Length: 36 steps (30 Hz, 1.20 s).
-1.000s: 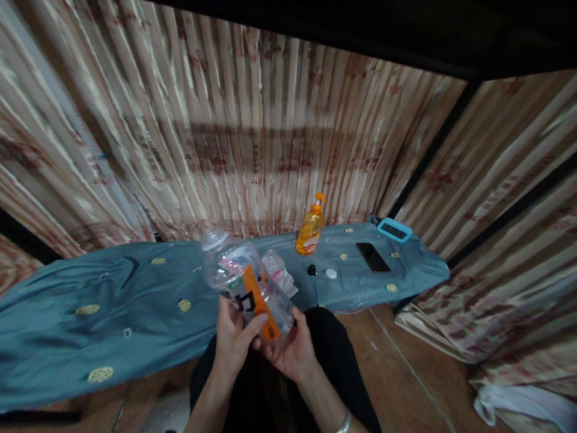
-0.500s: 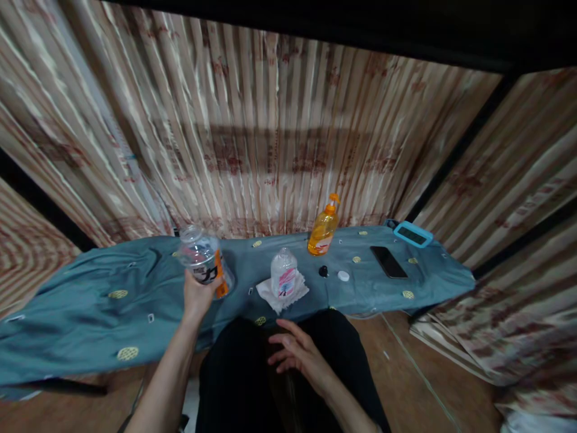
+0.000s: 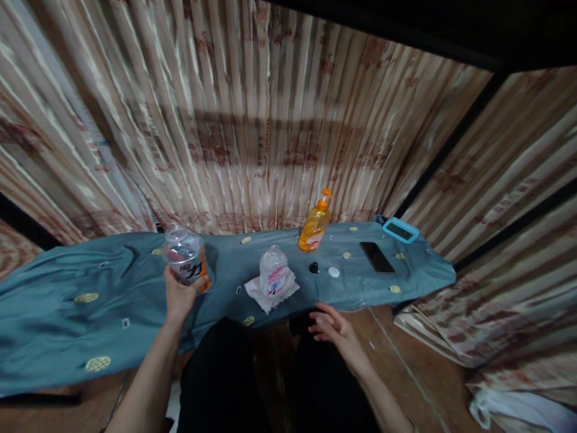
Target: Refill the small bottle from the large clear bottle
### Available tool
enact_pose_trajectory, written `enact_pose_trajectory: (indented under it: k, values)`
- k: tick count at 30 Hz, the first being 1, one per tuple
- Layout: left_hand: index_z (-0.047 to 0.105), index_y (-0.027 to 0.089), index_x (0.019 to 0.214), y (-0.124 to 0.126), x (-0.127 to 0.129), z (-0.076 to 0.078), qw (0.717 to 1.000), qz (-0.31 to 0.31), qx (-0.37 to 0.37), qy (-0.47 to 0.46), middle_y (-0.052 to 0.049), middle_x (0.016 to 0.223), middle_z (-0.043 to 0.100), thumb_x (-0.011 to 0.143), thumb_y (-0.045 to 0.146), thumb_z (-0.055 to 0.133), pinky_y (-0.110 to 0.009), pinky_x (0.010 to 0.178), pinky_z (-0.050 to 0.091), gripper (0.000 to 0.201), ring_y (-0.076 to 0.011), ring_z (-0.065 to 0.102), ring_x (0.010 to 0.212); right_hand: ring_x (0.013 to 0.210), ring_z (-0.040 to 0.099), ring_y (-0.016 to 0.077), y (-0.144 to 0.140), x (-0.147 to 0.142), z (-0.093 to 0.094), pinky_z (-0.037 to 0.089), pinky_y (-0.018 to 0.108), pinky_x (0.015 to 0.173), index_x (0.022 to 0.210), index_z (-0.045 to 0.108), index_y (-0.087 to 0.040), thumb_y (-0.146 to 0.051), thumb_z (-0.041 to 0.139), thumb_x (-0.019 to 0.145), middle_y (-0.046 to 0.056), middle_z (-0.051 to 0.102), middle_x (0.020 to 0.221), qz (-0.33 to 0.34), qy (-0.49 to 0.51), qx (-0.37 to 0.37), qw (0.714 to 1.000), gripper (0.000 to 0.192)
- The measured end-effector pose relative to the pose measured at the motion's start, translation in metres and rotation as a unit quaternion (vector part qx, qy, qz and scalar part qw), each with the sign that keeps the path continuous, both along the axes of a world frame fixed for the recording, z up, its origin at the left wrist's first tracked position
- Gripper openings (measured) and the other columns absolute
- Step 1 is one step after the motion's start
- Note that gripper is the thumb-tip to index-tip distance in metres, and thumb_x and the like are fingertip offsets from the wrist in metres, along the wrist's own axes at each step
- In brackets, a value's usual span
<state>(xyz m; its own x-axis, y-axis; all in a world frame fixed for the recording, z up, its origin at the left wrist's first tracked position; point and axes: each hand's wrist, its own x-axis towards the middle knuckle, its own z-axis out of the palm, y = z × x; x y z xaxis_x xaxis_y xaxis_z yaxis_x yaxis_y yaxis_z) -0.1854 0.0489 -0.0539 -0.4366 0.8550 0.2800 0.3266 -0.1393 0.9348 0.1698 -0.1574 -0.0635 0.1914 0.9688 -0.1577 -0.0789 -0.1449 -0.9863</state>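
My left hand (image 3: 180, 293) is wrapped round the lower part of a large clear plastic bottle (image 3: 183, 248) with an orange and black label, upright and without a cap, at the left of the cloth. My right hand (image 3: 334, 329) hovers over my lap near the front edge, fingers apart and holding nothing. Between the hands a smaller clear bottle (image 3: 273, 270) with a pink label stands on a folded white cloth (image 3: 256, 291), also uncapped. To its right lie a small black cap (image 3: 314, 267) and a white cap (image 3: 334, 272).
An orange pump bottle (image 3: 314, 228) stands behind the caps. Further right are a black phone (image 3: 377, 257) and a blue-framed digital clock (image 3: 400, 230). The teal tablecloth (image 3: 135, 270) covers the narrow table; pleated curtains (image 3: 252, 150) hang behind it.
My view has shifted, so the tabletop things appear slightly further left. My right hand has moved right, towards the front edge. My left hand still grips the large bottle.
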Motion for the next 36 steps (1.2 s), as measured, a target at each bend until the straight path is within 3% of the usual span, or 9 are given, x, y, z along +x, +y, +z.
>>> enact_pose_trajectory:
  k: [3, 5, 7, 13, 18, 21, 25, 31, 36]
  values:
    - [0.035, 0.018, 0.136, -0.01, 0.0, 0.003, 0.998, 0.034, -0.007, -0.047, -0.02, 0.152, 0.043, 0.049, 0.035, 0.086, -0.05, 0.12, 0.033, 0.103, -0.0345, 0.042, 0.143, 0.091, 0.071, 0.0186, 0.021, 0.016, 0.006, 0.06, 0.038, 0.079, 0.13, 0.058, -0.017, -0.036, 0.063, 0.098, 0.008, 0.068, 0.117, -0.023, -0.11, 0.013, 0.994, 0.038]
    - [0.033, 0.018, 0.14, -0.026, 0.004, 0.013, 0.994, 0.088, 0.001, -0.06, -0.021, 0.159, 0.035, 0.052, 0.032, 0.086, -0.052, 0.123, 0.026, 0.103, -0.0354, 0.035, 0.148, 0.096, 0.069, 0.0199, 0.037, 0.027, 0.011, 0.059, 0.041, 0.084, 0.131, 0.058, -0.018, -0.035, 0.064, 0.097, 0.008, 0.066, 0.121, -0.04, -0.198, 0.011, 0.979, 0.038]
    - [0.031, 0.02, 0.143, -0.046, 0.016, 0.028, 0.994, 0.083, 0.043, -0.058, -0.019, 0.161, 0.033, 0.056, 0.033, 0.086, -0.054, 0.124, 0.022, 0.104, -0.035, 0.031, 0.15, 0.102, 0.068, 0.0216, 0.054, 0.037, 0.019, 0.058, 0.044, 0.088, 0.132, 0.057, -0.018, -0.034, 0.064, 0.097, 0.009, 0.064, 0.126, -0.047, -0.289, 0.001, 0.956, 0.038]
    - [0.023, 0.029, 0.152, -0.088, 0.108, 0.072, 0.984, -0.121, 0.119, -0.052, -0.013, 0.164, 0.028, 0.063, 0.042, 0.085, -0.046, 0.126, 0.02, 0.109, -0.0287, 0.022, 0.155, 0.119, 0.062, 0.0272, 0.118, 0.046, 0.042, 0.053, 0.05, 0.097, 0.135, 0.056, -0.02, -0.033, 0.065, 0.096, 0.011, 0.057, 0.139, 0.018, -0.505, -0.044, 0.862, 0.042]
    - [0.027, 0.026, 0.15, -0.072, 0.176, 0.056, 0.983, -0.176, 0.041, -0.042, -0.015, 0.161, 0.032, 0.055, 0.032, 0.089, -0.047, 0.125, 0.025, 0.113, -0.0316, 0.03, 0.151, 0.111, 0.065, 0.0247, 0.155, 0.035, 0.047, 0.056, 0.047, 0.093, 0.13, 0.059, -0.018, -0.034, 0.065, 0.096, 0.01, 0.062, 0.131, 0.107, -0.583, -0.07, 0.803, 0.037]
    - [0.032, 0.023, 0.147, -0.059, 0.185, 0.04, 0.979, -0.194, -0.003, -0.064, -0.015, 0.147, 0.051, 0.055, 0.025, 0.086, -0.046, 0.116, 0.039, 0.107, -0.0299, 0.052, 0.136, 0.108, 0.066, 0.0233, 0.16, 0.033, 0.048, 0.057, 0.044, 0.091, 0.126, 0.061, -0.018, -0.034, 0.065, 0.097, 0.009, 0.064, 0.127, 0.142, -0.59, -0.054, 0.793, 0.034]
    - [0.055, 0.02, 0.127, -0.05, 0.176, 0.03, 0.975, -0.212, -0.035, -0.057, -0.009, 0.115, 0.07, 0.059, 0.023, 0.08, -0.046, 0.103, 0.05, 0.073, -0.0276, 0.068, 0.108, 0.103, 0.068, 0.0217, 0.16, 0.036, 0.063, 0.058, 0.042, 0.087, 0.124, 0.062, -0.018, -0.034, 0.064, 0.097, 0.008, 0.066, 0.123, 0.164, -0.573, 0.001, 0.803, 0.031]
    - [0.067, 0.021, 0.101, -0.039, 0.17, 0.029, 0.959, -0.265, -0.062, -0.074, -0.003, 0.095, 0.074, 0.054, 0.022, 0.082, -0.043, 0.09, 0.054, 0.049, -0.0255, 0.07, 0.091, 0.086, 0.069, 0.0161, 0.161, 0.027, 0.133, 0.06, 0.034, 0.074, 0.122, 0.062, -0.016, -0.034, 0.062, 0.099, 0.006, 0.068, 0.111, 0.217, -0.523, 0.137, 0.813, 0.03]
    - [0.065, 0.02, 0.099, -0.037, 0.171, 0.032, 0.954, -0.278, -0.062, -0.087, -0.002, 0.093, 0.073, 0.054, 0.019, 0.081, -0.04, 0.087, 0.055, 0.048, -0.0233, 0.069, 0.088, 0.079, 0.068, 0.0151, 0.158, -0.007, 0.189, 0.058, 0.034, 0.073, 0.117, 0.064, -0.016, -0.035, 0.064, 0.097, 0.003, 0.069, 0.098, 0.303, -0.559, 0.192, 0.747, 0.027]
